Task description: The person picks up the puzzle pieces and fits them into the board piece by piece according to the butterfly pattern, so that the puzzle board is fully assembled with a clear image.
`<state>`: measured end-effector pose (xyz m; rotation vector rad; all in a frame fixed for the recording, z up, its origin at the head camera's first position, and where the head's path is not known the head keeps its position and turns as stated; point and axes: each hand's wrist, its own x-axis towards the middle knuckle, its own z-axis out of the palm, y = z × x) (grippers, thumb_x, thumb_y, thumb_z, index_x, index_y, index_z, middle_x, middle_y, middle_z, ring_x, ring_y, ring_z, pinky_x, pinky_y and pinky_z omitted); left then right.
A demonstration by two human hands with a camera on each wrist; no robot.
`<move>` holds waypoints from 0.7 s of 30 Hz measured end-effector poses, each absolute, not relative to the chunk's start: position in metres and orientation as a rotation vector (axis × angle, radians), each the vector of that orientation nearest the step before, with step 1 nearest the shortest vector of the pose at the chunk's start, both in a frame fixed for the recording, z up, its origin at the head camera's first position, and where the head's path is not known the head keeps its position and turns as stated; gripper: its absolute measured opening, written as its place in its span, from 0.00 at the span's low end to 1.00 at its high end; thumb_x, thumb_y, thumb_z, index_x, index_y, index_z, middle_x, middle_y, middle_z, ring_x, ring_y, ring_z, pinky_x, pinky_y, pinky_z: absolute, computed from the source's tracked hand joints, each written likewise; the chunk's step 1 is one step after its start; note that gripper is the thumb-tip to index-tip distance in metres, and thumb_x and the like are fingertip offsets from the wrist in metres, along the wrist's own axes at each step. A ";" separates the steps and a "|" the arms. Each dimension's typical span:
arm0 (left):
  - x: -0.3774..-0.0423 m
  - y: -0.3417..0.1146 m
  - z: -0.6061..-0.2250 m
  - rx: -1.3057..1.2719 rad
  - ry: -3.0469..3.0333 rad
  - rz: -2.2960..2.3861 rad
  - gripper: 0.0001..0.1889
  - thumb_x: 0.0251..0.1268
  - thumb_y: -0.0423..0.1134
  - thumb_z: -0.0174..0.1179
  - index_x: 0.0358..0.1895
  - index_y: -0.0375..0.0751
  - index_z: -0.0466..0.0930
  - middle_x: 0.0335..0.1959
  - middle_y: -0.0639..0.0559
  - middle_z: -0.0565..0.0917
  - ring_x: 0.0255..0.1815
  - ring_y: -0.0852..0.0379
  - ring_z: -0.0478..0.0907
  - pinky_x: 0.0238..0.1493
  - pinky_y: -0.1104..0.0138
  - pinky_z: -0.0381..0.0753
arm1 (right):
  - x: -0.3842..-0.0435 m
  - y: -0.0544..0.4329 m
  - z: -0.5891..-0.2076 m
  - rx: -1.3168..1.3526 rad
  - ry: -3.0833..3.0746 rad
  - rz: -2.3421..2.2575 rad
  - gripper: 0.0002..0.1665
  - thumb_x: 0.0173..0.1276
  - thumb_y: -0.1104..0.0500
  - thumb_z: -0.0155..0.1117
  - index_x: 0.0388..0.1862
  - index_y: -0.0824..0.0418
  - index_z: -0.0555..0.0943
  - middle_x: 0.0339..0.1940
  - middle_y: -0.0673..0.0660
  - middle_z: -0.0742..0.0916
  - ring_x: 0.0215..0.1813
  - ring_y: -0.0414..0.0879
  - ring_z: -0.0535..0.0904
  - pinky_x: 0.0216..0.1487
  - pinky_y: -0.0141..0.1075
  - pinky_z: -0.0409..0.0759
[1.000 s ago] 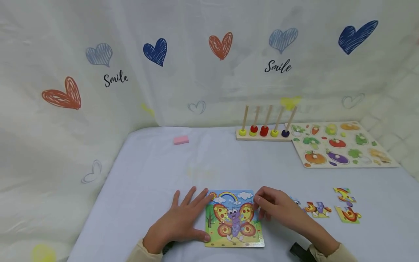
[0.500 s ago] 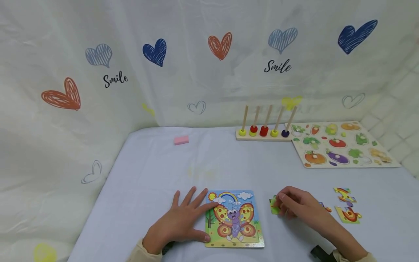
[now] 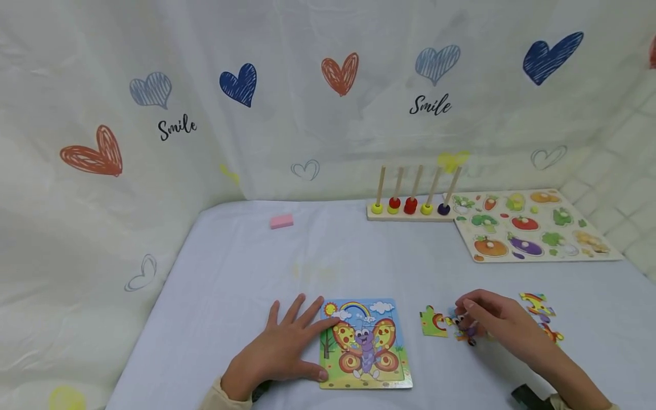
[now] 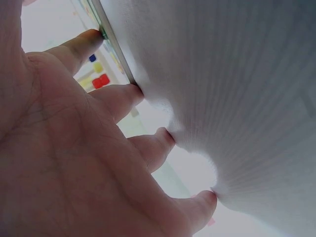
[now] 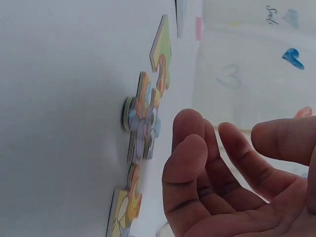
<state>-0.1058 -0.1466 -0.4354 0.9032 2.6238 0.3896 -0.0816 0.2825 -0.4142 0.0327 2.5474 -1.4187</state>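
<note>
A butterfly jigsaw puzzle (image 3: pixel 365 364) in a square tray lies flat on the table. My left hand (image 3: pixel 287 347) is spread out at its left side, index fingertip on the picture and thumb at the lower left edge. In the left wrist view the fingertips (image 4: pixel 163 136) press on the white cloth and the tray's edge. To the right, my right hand (image 3: pixel 497 322) hangs over loose puzzle pieces, fingers loosely bent and holding nothing. A green piece (image 3: pixel 428 323) and a purple butterfly-face piece (image 3: pixel 461 324) lie left of it. In the right wrist view a yellow-orange piece (image 5: pixel 118 210) lies nearer the camera.
More loose pieces (image 3: pixel 537 303) lie right of the right hand, partly hidden by it. Behind stand a bead-and-peg counting stand (image 3: pixel 410 216) and a vegetable puzzle board (image 3: pixel 533 228). A pink block (image 3: pixel 281 221) sits at the back left, before a curtain printed with hearts.
My right hand has moved right from the tray's right edge, uncovering the green piece and the butterfly-face piece. My left hand stays at the tray, its index finger lowered slightly onto the picture.
</note>
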 end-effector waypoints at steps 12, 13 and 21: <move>-0.108 -0.148 -0.436 0.910 2.618 0.401 0.50 0.60 0.71 0.71 0.85 0.71 0.60 0.89 0.51 0.50 0.88 0.35 0.40 0.74 0.24 0.40 | -0.078 0.295 -0.423 -0.157 2.858 -1.072 0.17 0.73 0.57 0.76 0.57 0.59 0.85 0.54 0.52 0.86 0.48 0.43 0.77 0.42 0.33 0.78; -0.108 -0.148 -0.436 0.911 2.621 0.399 0.50 0.60 0.71 0.71 0.85 0.71 0.60 0.89 0.51 0.50 0.88 0.36 0.40 0.74 0.24 0.40 | -0.078 0.296 -0.425 -0.196 2.882 -1.040 0.18 0.71 0.57 0.78 0.57 0.57 0.85 0.55 0.53 0.85 0.49 0.44 0.77 0.42 0.34 0.78; -0.107 -0.147 -0.436 0.908 2.618 0.398 0.49 0.60 0.70 0.72 0.85 0.71 0.61 0.89 0.51 0.51 0.88 0.36 0.41 0.74 0.24 0.40 | -0.078 0.304 -0.437 -0.452 2.964 -0.884 0.20 0.59 0.61 0.85 0.46 0.48 0.85 0.53 0.52 0.81 0.55 0.54 0.72 0.48 0.39 0.74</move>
